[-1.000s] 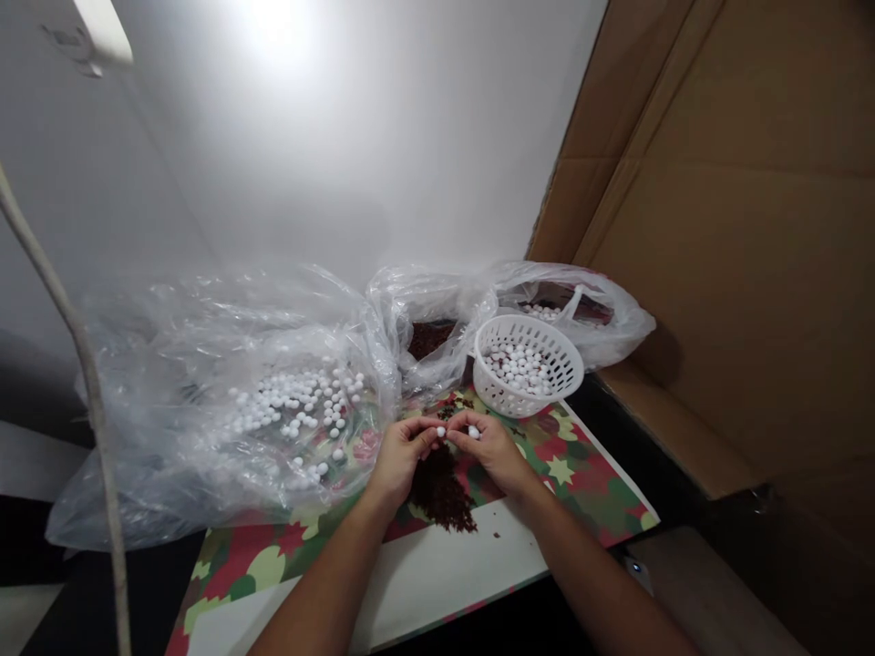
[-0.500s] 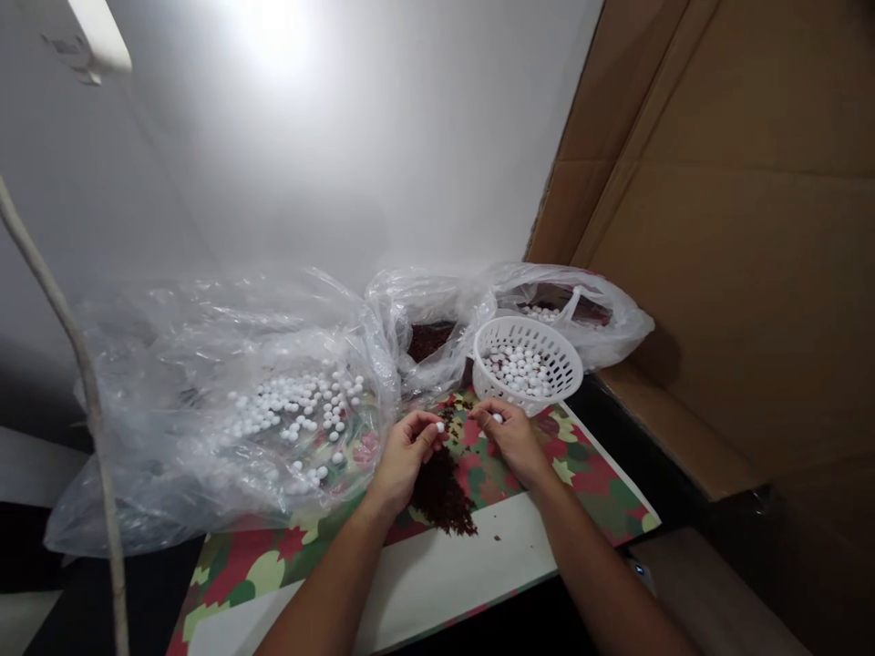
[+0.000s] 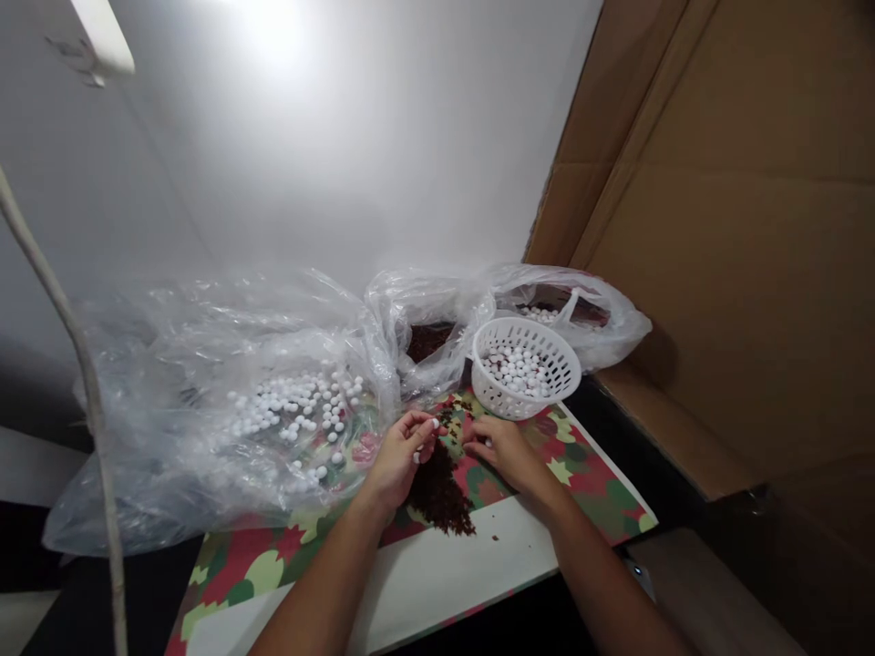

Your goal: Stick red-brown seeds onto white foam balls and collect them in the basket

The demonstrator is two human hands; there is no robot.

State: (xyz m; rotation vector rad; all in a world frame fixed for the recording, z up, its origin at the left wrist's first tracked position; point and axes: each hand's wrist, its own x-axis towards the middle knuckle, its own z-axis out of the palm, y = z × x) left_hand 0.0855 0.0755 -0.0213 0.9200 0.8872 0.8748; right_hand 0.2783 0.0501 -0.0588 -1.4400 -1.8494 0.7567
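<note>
My left hand point(image 3: 400, 457) pinches a small white ball point(image 3: 436, 424) between thumb and fingertips. A second bit of white shows lower, by the curled fingers of that hand. Just to the right is my right hand point(image 3: 504, 453), its fingers curled in, with a speck of white at the palm that looks like another ball. Between and below the hands lies a heap of dark reddish-brown flakes point(image 3: 443, 497). A white slotted basket point(image 3: 509, 404) holding many white balls point(image 3: 519, 369) stands right behind my right hand.
On the left a large clear plastic bag point(image 3: 170, 364) spreads out with many white balls inside. Behind, one bag point(image 3: 471, 319) contains brown flakes, another point(image 3: 619, 333) more balls. A patterned sheet point(image 3: 263, 569) covers the table. Cardboard point(image 3: 738, 228) walls the right; a pale cable point(image 3: 82, 364) hangs left.
My right hand has turned and curled, so the ball at its fingers is now mostly hidden. My left hand has shifted slightly left, still pinching its ball.
</note>
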